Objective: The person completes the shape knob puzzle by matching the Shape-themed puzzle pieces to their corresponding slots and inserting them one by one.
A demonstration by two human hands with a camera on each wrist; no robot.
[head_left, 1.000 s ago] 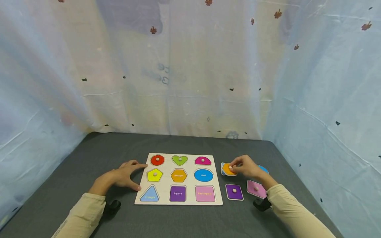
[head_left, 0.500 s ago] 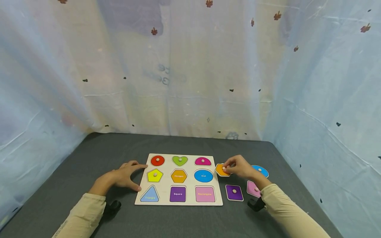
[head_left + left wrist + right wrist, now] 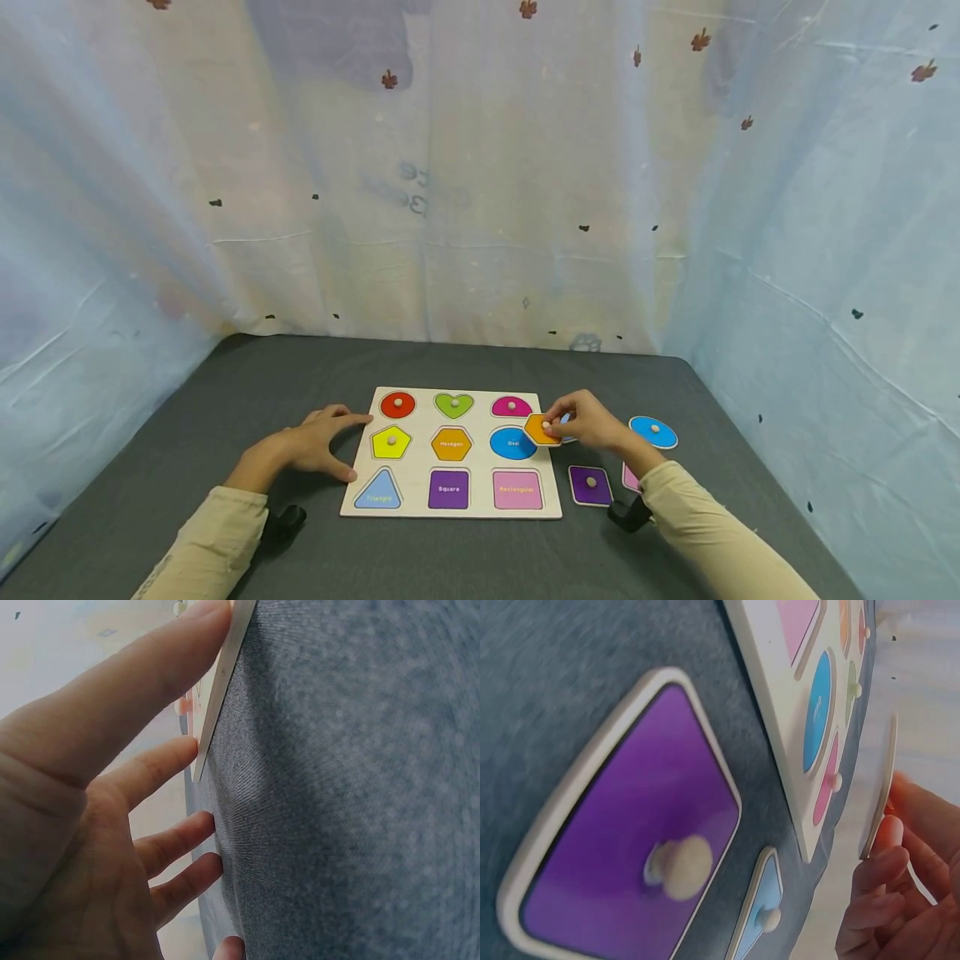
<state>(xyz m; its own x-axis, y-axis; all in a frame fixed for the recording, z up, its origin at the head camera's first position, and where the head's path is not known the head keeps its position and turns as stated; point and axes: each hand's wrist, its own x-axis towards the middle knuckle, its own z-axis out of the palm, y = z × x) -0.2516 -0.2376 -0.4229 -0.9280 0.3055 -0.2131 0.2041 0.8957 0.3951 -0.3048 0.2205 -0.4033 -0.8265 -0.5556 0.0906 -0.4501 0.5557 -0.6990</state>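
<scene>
A white shape-puzzle board point(image 3: 480, 458) lies on the dark cloth. My left hand point(image 3: 318, 442) rests at its left edge, thumb and index fingertip touching it; the left wrist view shows these fingers point(image 3: 161, 765) nearly straight along the board edge point(image 3: 216, 697). My right hand point(image 3: 588, 421) pinches the orange hexagon piece point(image 3: 537, 431) by its knob, raised over the board's right edge and partly covering the blue oval slot point(image 3: 510, 443). In the right wrist view the held piece point(image 3: 885, 787) appears edge-on. Word-marked hexagon point(image 3: 451, 443) and triangle point(image 3: 378, 490) slots show on the board.
Right of the board lie a purple square piece point(image 3: 590, 486), a blue oval piece point(image 3: 653, 432), and a pink rectangle piece point(image 3: 630, 478) partly behind the right wrist. A light-blue triangle piece point(image 3: 759, 900) lies beyond the purple one. A curtain point(image 3: 480, 208) surrounds the table.
My right hand has lifted the hexagon piece from atop the blue triangle piece and carried it left over the board's edge. The left hand has stayed put.
</scene>
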